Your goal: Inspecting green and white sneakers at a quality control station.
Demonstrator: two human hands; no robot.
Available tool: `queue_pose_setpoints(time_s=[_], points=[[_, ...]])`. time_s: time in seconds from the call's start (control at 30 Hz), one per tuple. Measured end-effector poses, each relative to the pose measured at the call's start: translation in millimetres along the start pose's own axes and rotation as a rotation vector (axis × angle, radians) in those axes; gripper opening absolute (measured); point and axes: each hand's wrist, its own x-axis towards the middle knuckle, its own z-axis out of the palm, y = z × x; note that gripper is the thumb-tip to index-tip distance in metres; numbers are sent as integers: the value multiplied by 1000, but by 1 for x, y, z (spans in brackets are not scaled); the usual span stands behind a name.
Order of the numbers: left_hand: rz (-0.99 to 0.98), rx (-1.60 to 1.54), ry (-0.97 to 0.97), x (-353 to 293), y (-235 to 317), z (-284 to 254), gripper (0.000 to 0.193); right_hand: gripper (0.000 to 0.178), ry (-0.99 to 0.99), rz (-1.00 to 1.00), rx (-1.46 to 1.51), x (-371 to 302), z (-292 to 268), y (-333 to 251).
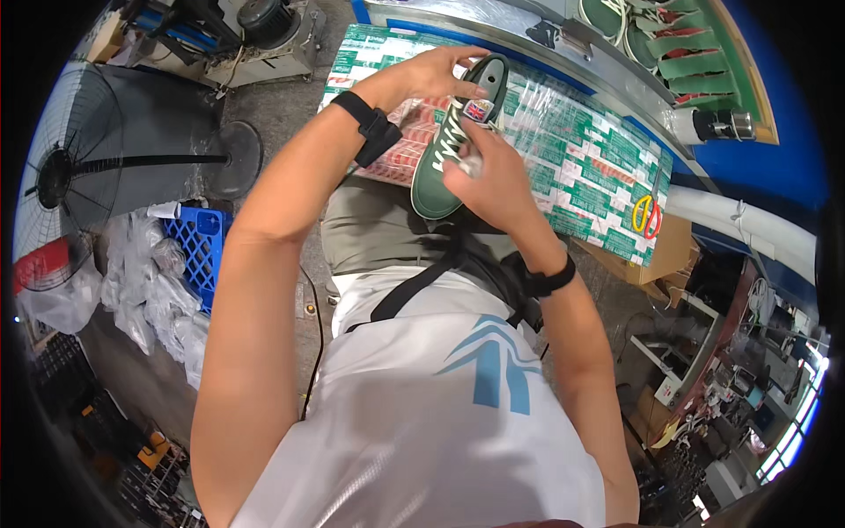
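Note:
A green canvas shoe (pixel 430 192) with white laces rests in front of me, its toe toward my body and its heel pointing away. My left hand (pixel 433 74) grips the shoe near its heel opening, with fingers at the collar. From the other side, my right hand (pixel 500 176) closes on the shoe. Its index finger touches the tongue label (pixel 478 110), which bears a small flag, and its thumb lies by the laces (pixel 447 145). Part of the shoe's right side is hidden by that hand.
Under the shoe is a work surface (pixel 572 167) covered in green-and-white printed sheet. Yellow-and-red scissors (pixel 647 216) lie at its right. Beyond it run a metal ledge (pixel 528 40) and a rack of green shoes (pixel 695 66). A fan (pixel 62 176) and blue crate (pixel 195 251) stand left.

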Motion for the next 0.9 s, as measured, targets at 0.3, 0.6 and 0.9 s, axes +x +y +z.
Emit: queue_pose_setpoints(time_s=[0.3,0.6,0.9], points=[[-52,197,-37,-1,0,1,89,84,-320,-43,141,-40,47,-45],[-101,268,163,35,5,49,106,87,124,-50,-248,-39,0,7],[-138,416,248,33,-2,41,95,90,-149,57,-129,-113,-52,-22]])
